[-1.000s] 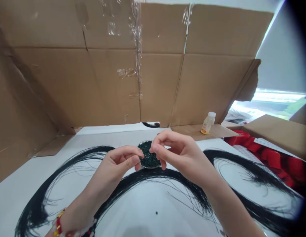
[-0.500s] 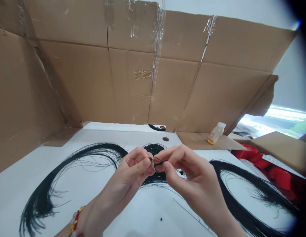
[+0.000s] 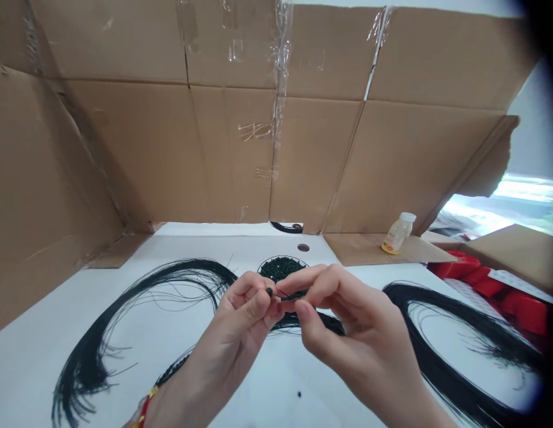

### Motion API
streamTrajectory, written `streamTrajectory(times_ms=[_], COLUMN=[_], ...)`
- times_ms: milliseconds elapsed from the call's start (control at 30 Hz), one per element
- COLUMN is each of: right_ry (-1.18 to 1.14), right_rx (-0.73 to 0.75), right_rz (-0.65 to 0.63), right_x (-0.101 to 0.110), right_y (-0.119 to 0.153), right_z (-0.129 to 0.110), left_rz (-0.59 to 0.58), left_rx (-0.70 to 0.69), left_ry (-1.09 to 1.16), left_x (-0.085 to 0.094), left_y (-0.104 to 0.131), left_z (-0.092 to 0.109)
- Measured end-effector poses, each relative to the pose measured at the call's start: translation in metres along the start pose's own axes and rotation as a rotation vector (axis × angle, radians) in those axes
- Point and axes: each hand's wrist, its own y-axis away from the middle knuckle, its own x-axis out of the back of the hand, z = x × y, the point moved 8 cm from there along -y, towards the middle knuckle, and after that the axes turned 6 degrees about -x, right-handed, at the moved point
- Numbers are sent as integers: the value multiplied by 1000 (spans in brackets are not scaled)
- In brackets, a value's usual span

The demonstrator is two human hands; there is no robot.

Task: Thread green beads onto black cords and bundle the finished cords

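My left hand (image 3: 247,321) pinches a small dark green bead (image 3: 270,292) between thumb and forefinger. Just to its right, my right hand (image 3: 348,324) is closed on a thin dark cord (image 3: 285,297), whose end runs toward the bead. The fingertips of both hands nearly meet; whether the cord passes through the bead is too small to tell. Behind them lies a round heap of dark green beads (image 3: 283,267), partly covered by my fingers. Below the hands one loose bead (image 3: 299,394) rests on the white table (image 3: 254,380).
A curved bundle of black cords (image 3: 125,303) lies at left, another cord bundle (image 3: 437,345) at right. A braided dark strand (image 3: 173,367) shows beside my left wrist. Cardboard walls (image 3: 232,154) enclose the back. A small bottle (image 3: 398,233) and red items (image 3: 503,294) are at right.
My hands keep their pinch, fingertips close together. The view has shifted slightly. A dark strand now shows by my left wrist, and the small dark piece beside my right hand is out of sight.
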Motion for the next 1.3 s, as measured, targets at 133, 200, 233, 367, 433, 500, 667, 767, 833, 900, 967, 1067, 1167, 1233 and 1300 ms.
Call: streamTrajectory(times_ms=[133,200,233,367,433,500,667,767,833,900,967,1067,1167,1233,1300], right_ry=[36,58,68,99,109,116,112,111,112,112,97,62,41,27,17], right_rx=[25,56,72,114,122,118,102,99,103,104,93,47,9,1,-4], right_rz=[18,25,31,47,42,37,39,25,30,41,50,50,48,44,44], right_x=[0,0,0,0,-1,-2,-1,-2,-2,-1,0,1,2,3,3], right_y=[-1,0,1,3,4,5,4,4,3,3,3,1,1,0,1], right_z=[-4,-6,-7,-10,-10,-11,-11,-11,-12,-13,-13,-11,-8,-7,-7], left_rz=[26,33,32,20,23,29,48,52,52,46,34,17,16,22,24], left_rx=[-19,-19,-20,-18,-15,-15,-10,-9,-9,-16,-22,-19,-21,-21,-21], left_ry=[4,8,11,32,43,48,43,29,12,4,9,16,21,21,19], left_x=[0,0,-1,-1,0,0,-1,-3,-4,-5,-6,-8,-7,-6,-6], left_y=[1,2,2,3,3,3,3,3,4,4,4,4,4,4,4], left_z=[0,1,1,0,-1,-2,-3,-2,-2,-1,0,-1,-2,-2,-2])
